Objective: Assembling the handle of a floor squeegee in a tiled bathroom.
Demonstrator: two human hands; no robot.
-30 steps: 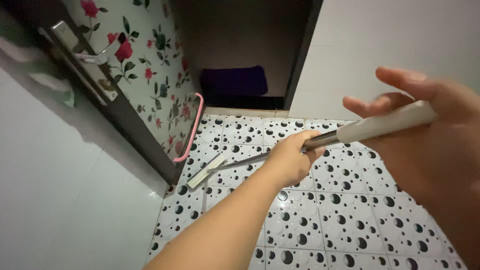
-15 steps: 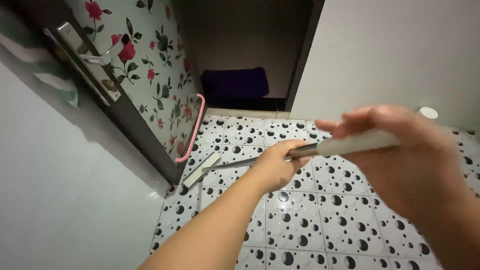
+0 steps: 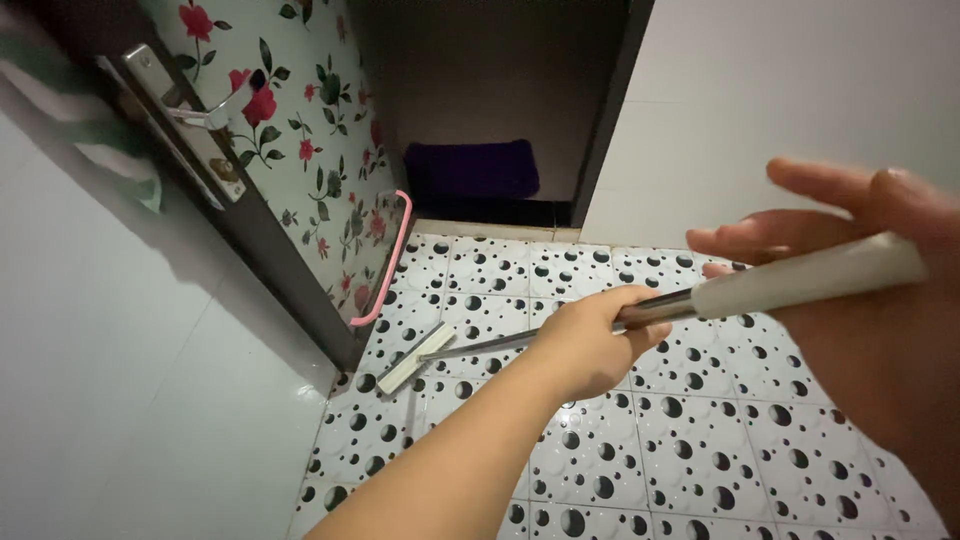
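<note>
Currently the left hand (image 3: 590, 345) is clenched around the metal shaft of a long-handled floor squeegee (image 3: 470, 347), fingers wrapped fully, roughly mid-shaft. The right hand (image 3: 870, 290) sits at the upper end, close to the camera and blurred. The pale grip of the handle (image 3: 810, 278) lies across its palm; the fingers are spread and extended past it, not curled, so the hold there looks loose and whether it really grips cannot be told.

The squeegee runs diagonally from upper right down to lower left. Its white blade head (image 3: 415, 357) rests on the floor tiles (image 3: 700, 440), white with black dots, just beside the bottom edge of the open door (image 3: 300, 160).

The door has a floral-patterned inner face and a metal lever handle (image 3: 195, 112). A pink curved bar (image 3: 385, 268) is fixed low on its face, near the blade head but not touching it.

Beyond the doorway a dark purple mat (image 3: 472, 170) lies on the floor of the dim next room. Plain white tiled walls (image 3: 780, 90) flank both sides.
</note>
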